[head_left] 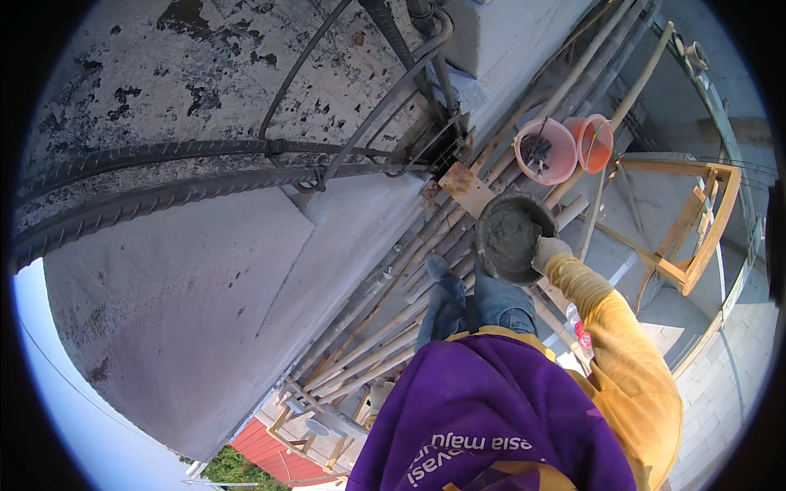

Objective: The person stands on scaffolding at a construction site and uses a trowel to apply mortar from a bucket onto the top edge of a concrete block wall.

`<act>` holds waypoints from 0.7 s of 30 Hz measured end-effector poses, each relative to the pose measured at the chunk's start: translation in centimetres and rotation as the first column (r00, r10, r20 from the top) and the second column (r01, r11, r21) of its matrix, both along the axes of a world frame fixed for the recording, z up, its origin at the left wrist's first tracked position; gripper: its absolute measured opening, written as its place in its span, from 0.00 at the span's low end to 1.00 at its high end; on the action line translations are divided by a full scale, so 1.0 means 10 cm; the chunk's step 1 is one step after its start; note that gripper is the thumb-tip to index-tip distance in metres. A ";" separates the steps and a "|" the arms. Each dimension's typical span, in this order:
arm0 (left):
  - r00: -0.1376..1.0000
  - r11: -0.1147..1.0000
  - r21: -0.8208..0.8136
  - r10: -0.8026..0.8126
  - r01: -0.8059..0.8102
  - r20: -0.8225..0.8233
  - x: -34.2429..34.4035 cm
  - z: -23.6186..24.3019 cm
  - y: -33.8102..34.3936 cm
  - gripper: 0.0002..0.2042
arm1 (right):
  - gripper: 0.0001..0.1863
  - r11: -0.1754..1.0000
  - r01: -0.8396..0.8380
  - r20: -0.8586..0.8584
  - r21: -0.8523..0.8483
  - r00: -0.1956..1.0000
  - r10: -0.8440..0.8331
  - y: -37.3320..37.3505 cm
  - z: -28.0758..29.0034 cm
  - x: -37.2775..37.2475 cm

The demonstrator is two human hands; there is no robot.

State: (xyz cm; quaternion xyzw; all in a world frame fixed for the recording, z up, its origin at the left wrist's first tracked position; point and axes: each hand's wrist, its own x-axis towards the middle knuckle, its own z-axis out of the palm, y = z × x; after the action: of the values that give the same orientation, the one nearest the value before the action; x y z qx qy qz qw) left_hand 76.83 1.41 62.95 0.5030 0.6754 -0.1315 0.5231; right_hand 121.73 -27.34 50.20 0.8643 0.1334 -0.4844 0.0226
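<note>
My right hand, in a pale work glove, is closed on the near right rim of a round black bucket. Wet grey mortar lies inside it, and the bucket hangs or rests in front of my legs; which of the two I cannot tell. A yellow sleeve covers my right arm. My left hand does not show clearly anywhere; a small pale shape at the left edge of my purple shirt is too hidden to make out. Beyond the bucket stand a pink bucket with dark stuff inside and an orange bucket.
Bamboo poles form the platform under my feet. A concrete wall runs along the left, with ribbed steel bars sticking out above it. A wooden board lies by the black bucket. A wooden frame stands at right.
</note>
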 end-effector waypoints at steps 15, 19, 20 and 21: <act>0.991 0.998 -0.063 0.034 -0.026 0.132 0.43 -0.09 0.43 0.13 | 0.09 0.163 0.739 -0.557 0.653 0.615 -0.558 -0.84 -2.41 -1.28; 0.966 0.967 0.044 -0.249 0.252 -0.074 0.43 0.01 0.28 0.13 | 0.11 -0.725 0.634 -0.640 -0.267 -0.679 -0.359 -0.14 -1.73 -0.80; 0.924 0.933 0.042 -0.347 0.358 -0.157 0.72 0.19 0.26 0.13 | 0.10 -0.712 0.660 -0.644 -0.239 -0.657 -0.393 -0.21 -1.75 -0.81; 0.906 0.922 0.019 -0.376 0.387 -0.195 0.69 0.22 0.22 0.13 | 0.10 -0.682 0.698 -0.642 -0.219 -0.629 -0.438 -0.24 -1.69 -0.81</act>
State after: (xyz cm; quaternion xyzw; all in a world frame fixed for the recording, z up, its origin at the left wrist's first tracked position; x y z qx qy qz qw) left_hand 83.76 3.64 65.18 0.6257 0.6136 -0.2586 0.4064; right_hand 113.64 -29.70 33.28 0.2924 -0.5688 -0.3393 -0.6898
